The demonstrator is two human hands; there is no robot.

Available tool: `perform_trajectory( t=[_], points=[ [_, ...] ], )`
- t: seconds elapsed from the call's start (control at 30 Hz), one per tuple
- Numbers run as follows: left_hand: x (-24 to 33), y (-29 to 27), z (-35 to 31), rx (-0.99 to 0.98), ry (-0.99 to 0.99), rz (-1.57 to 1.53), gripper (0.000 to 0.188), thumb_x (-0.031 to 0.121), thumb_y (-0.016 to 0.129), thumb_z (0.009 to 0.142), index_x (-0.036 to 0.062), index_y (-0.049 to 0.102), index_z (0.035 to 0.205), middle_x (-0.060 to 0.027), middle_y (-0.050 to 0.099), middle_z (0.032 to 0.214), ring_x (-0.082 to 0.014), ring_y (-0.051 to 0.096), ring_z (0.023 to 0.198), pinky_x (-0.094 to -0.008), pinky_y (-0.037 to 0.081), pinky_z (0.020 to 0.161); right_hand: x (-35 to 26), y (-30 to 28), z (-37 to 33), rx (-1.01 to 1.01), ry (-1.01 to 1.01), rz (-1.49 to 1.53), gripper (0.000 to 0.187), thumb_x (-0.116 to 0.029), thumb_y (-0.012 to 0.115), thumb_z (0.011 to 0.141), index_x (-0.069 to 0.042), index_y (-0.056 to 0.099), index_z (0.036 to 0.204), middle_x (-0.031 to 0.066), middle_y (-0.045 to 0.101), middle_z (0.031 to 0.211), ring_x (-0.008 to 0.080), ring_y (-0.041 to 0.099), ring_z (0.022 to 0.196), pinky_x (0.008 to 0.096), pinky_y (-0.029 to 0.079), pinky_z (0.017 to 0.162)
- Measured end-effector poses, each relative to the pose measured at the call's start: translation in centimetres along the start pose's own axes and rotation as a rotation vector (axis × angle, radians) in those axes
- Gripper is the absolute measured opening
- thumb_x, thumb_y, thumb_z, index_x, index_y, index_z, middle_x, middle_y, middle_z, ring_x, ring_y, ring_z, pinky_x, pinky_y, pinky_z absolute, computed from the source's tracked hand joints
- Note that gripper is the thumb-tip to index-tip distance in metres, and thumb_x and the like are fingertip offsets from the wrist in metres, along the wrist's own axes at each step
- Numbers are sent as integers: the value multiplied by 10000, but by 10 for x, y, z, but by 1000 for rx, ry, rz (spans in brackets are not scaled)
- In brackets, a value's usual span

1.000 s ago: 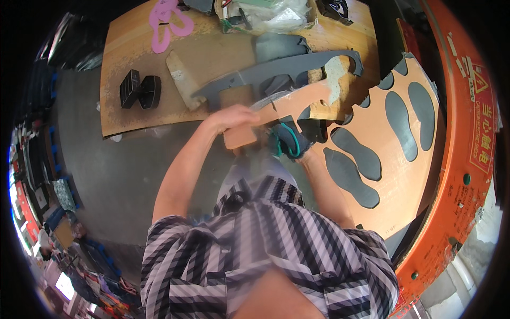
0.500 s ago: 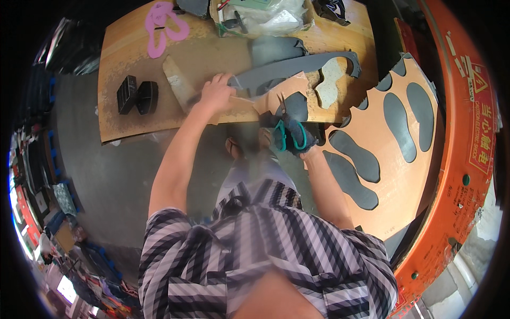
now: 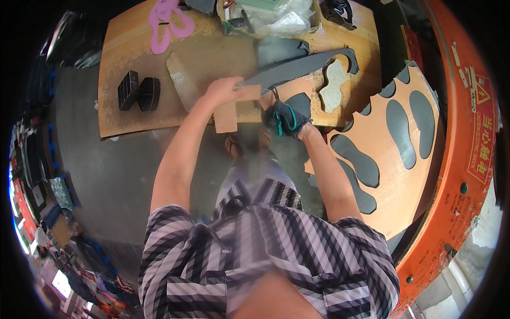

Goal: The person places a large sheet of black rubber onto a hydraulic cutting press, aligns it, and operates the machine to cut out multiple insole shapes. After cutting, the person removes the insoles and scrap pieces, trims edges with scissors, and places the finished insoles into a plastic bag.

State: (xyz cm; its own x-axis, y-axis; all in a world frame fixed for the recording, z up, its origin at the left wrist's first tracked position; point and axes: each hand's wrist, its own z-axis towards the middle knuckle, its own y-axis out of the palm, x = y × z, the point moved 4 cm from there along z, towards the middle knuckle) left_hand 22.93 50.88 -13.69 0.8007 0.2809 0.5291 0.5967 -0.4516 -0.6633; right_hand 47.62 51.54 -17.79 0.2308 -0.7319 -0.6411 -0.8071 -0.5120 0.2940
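Observation:
My left hand (image 3: 223,91) is closed on a short tan strip (image 3: 248,93) over the front part of the table. Below it a tan rectangular piece (image 3: 226,118) sticks out past the table's front edge. My right hand (image 3: 295,121), in a dark glove, grips scissors (image 3: 289,115) with teal handle loops. Their narrow blades point up toward the strip's right end; whether they touch it I cannot tell. Just beyond lies a tan sheet scrap (image 3: 297,86) with a dark backing. Behind both hands stretches a long curved grey offcut (image 3: 297,68).
On the wooden table (image 3: 122,40) are pink sole-shaped pieces (image 3: 170,24), two black blocks (image 3: 137,93), a pale worn strip (image 3: 180,80), a speckled light piece (image 3: 332,87) and a box of plastic bags (image 3: 276,21). At right stand a tan sheet with sole-shaped dark areas (image 3: 390,202) and an orange machine frame (image 3: 451,175).
My left hand has moved right and slightly up, now with the tan strip. The tan rectangular piece now shows at the table edge. The scissors have shifted up and a little left.

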Motion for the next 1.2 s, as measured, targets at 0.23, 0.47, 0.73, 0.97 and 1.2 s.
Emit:
perform_trajectory(
  t=[0.23,0.47,0.73,0.97,1.2],
  points=[
    [-10,8,6,-208,33,-459,676,291,615,858,-25,310,1373,-182,414,1362,-248,421,1236,-332,321,1024,-20,-21,-10,-139,-251,-238,259,-287,600,865,-67,607,1002,19,599,814,122,561,691,241,438,572],
    [-8,19,-14,-411,-59,-876,665,260,613,861,-37,308,1372,-120,437,1341,-159,423,1207,-291,328,1003,-19,-30,-20,-180,-333,-301,266,-296,609,859,-65,605,991,13,584,774,107,540,633,223,412,512],
    [-3,19,5,-232,35,-666,507,296,621,861,-17,479,1233,-66,541,1181,-112,487,1057,-268,387,909,-35,2,-22,-139,-524,-521,265,-290,615,855,-64,601,993,6,572,740,89,519,578,202,386,449],
    [36,9,1,-271,-78,-757,441,337,639,848,-7,570,1115,-33,611,993,-122,543,897,-286,439,780,-8,8,-12,-68,-575,-606,258,-244,629,846,-88,593,1049,-6,589,800,72,525,595,212,414,467],
    [30,3,-4,-238,-93,-565,470,392,656,826,-7,611,1071,-34,616,974,-118,545,861,-275,434,759,0,13,-15,-12,-183,-260,232,-205,613,852,-80,596,1047,12,596,884,102,551,749,237,462,622]
  ],
)
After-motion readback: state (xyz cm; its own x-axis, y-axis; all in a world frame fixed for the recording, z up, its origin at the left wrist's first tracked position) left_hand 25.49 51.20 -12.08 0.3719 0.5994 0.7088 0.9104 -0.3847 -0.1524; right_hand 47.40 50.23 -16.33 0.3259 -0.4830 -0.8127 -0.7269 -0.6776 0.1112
